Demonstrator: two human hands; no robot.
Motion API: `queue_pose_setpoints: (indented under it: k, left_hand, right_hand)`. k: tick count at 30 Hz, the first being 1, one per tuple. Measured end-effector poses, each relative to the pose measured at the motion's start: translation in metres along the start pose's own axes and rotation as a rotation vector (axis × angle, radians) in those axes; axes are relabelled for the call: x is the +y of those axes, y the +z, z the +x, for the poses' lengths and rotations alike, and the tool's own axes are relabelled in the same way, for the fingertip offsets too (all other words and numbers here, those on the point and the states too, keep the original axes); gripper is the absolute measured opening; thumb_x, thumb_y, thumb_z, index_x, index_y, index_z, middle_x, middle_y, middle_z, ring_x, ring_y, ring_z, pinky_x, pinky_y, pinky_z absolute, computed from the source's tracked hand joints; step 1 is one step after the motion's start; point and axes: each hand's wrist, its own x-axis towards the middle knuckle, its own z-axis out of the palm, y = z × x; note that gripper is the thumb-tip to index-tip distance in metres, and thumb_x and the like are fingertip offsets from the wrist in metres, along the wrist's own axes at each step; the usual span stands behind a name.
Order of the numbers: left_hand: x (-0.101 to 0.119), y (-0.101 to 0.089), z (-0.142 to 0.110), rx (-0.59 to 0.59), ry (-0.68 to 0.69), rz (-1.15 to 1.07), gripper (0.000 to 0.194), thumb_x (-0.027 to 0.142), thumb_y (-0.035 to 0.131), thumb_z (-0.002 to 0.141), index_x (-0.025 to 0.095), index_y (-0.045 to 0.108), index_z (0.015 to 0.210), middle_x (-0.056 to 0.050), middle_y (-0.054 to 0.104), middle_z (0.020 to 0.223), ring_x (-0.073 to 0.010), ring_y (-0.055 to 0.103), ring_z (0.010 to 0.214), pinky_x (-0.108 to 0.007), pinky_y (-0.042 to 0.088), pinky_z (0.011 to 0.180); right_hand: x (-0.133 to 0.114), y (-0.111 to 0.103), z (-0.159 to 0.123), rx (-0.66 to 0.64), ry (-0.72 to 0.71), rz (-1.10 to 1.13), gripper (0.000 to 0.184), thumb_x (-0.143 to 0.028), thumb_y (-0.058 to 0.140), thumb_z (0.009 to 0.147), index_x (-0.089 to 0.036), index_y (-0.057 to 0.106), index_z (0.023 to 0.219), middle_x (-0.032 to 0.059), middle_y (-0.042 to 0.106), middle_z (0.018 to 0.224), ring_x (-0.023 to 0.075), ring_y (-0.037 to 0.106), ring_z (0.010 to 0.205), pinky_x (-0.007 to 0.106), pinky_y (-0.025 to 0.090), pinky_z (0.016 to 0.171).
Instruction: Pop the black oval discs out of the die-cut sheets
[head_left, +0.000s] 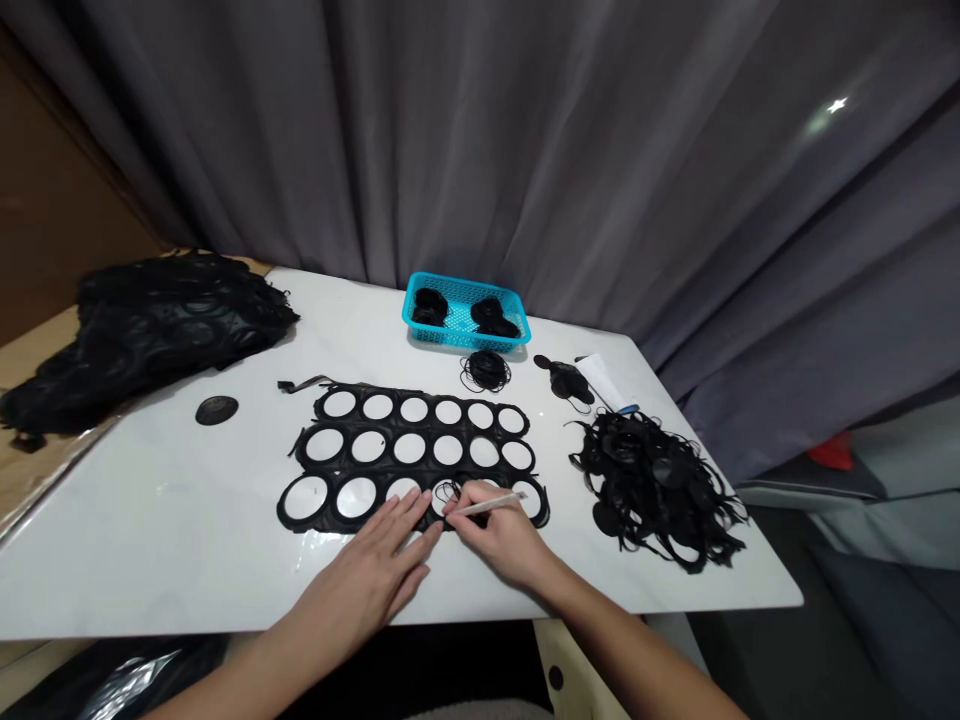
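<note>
A black, rubbery-looking sheet (428,430) with rows of round holes lies flat on the white table. My left hand (386,555) rests on its front edge, palm down with fingers stretched out. Beside it, my right hand (499,530) grips a slim, pale, pen-like tool (491,503); its exact kind is not clear. The tool's tip meets the sheet at a hole in the front row. Thin black loops (448,490) show in that hole, near my right fingertips. My hands cover parts of several front-row holes.
Behind the sheet stands a blue basket (466,338) holding black bundles, with a coil of thin black rings (487,371) before it. Black scraps (660,490) are heaped at right, near a small black pile (568,384). A black disc (217,410) and stacked black sheets (172,320) lie left.
</note>
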Motion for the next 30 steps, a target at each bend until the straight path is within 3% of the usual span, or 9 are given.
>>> queue_pose_setpoints:
  k: [3,9,11,14,16,18,21,25,30]
  left_hand:
    - [0.000,0.000,0.000,0.020,-0.010,-0.025,0.054,0.017,0.054,0.095,0.024,0.047,0.148,-0.013,0.036,0.160,-0.0341,0.039,0.144,-0.053,0.040,0.113]
    - [-0.002,0.001,0.000,0.045,-0.029,-0.085,0.053,0.017,0.057,0.093,0.026,0.051,0.145,-0.011,0.033,0.162,-0.0352,0.038,0.144,-0.054,0.039,0.114]
    - [-0.002,0.002,-0.001,0.053,-0.031,-0.098,0.050,0.016,0.057,0.092,0.025,0.055,0.141,-0.011,0.034,0.161,-0.0358,0.036,0.145,-0.055,0.038,0.114]
    - [0.000,0.001,-0.003,0.052,-0.029,-0.079,0.050,0.015,0.057,0.091,0.025,0.056,0.140,-0.011,0.034,0.161,-0.0362,0.035,0.145,-0.054,0.039,0.113]
    - [0.001,-0.002,-0.003,0.041,-0.027,-0.060,0.050,0.017,0.059,0.090,0.026,0.056,0.140,-0.011,0.037,0.160,-0.0364,0.036,0.145,-0.054,0.039,0.113]
    - [0.000,-0.007,0.003,0.026,-0.037,-0.050,0.047,0.021,0.061,0.090,0.027,0.059,0.137,-0.011,0.047,0.154,-0.0368,0.039,0.143,-0.055,0.038,0.113]
    - [-0.009,-0.013,0.018,0.027,-0.083,-0.079,0.044,0.027,0.061,0.093,0.026,0.059,0.137,-0.013,0.057,0.144,-0.0345,0.046,0.139,-0.055,0.037,0.113]
    - [-0.028,-0.006,0.036,0.052,-0.129,-0.090,0.050,0.032,0.059,0.096,0.022,0.051,0.145,-0.014,0.048,0.152,-0.0329,0.040,0.143,-0.054,0.030,0.117]
    - [-0.039,0.013,0.034,0.046,-0.122,-0.044,0.051,0.036,0.058,0.098,0.025,0.049,0.147,-0.013,0.041,0.157,-0.0350,0.036,0.146,-0.057,0.027,0.117]
  right_hand:
    - [0.002,0.003,-0.004,0.001,-0.060,-0.019,0.014,-0.023,0.062,0.092,-0.023,0.060,0.078,0.0024,0.070,0.091,0.0211,0.062,0.088,0.034,0.044,0.081]
    - [0.010,0.001,-0.001,-0.116,-0.352,-0.301,0.010,-0.020,0.053,0.095,-0.023,0.061,0.090,0.0122,0.068,0.103,0.0278,0.055,0.092,0.042,0.040,0.083]
    - [0.017,-0.016,0.018,-0.005,-0.326,-0.350,0.009,-0.020,0.054,0.092,-0.023,0.060,0.087,0.0129,0.067,0.099,0.0285,0.053,0.090,0.043,0.039,0.083]
    - [0.027,-0.050,0.053,0.332,-0.174,-0.399,0.020,-0.022,0.046,0.095,-0.024,0.053,0.077,0.0084,0.063,0.082,0.0257,0.052,0.080,0.040,0.039,0.078]
    - [0.029,-0.065,0.071,0.420,-0.122,-0.386,0.019,-0.025,0.048,0.095,-0.025,0.050,0.076,0.0067,0.063,0.083,0.0247,0.054,0.080,0.037,0.039,0.076]
    - [0.028,-0.065,0.079,0.371,-0.101,-0.324,0.018,-0.029,0.051,0.094,-0.024,0.050,0.076,0.0047,0.064,0.083,0.0233,0.056,0.079,0.035,0.040,0.075]
    - [0.022,-0.045,0.075,0.178,-0.037,-0.180,0.021,-0.034,0.056,0.093,-0.024,0.051,0.074,0.0006,0.063,0.075,0.0198,0.057,0.073,0.031,0.040,0.070]
    - [0.017,-0.021,0.064,0.021,-0.004,-0.056,0.021,-0.035,0.062,0.090,-0.023,0.055,0.074,-0.0013,0.066,0.076,0.0178,0.058,0.073,0.029,0.041,0.070]
    - [0.016,-0.019,0.062,-0.022,-0.024,0.002,0.013,-0.024,0.063,0.089,-0.022,0.060,0.076,0.0010,0.071,0.089,0.0203,0.062,0.090,0.032,0.043,0.083]
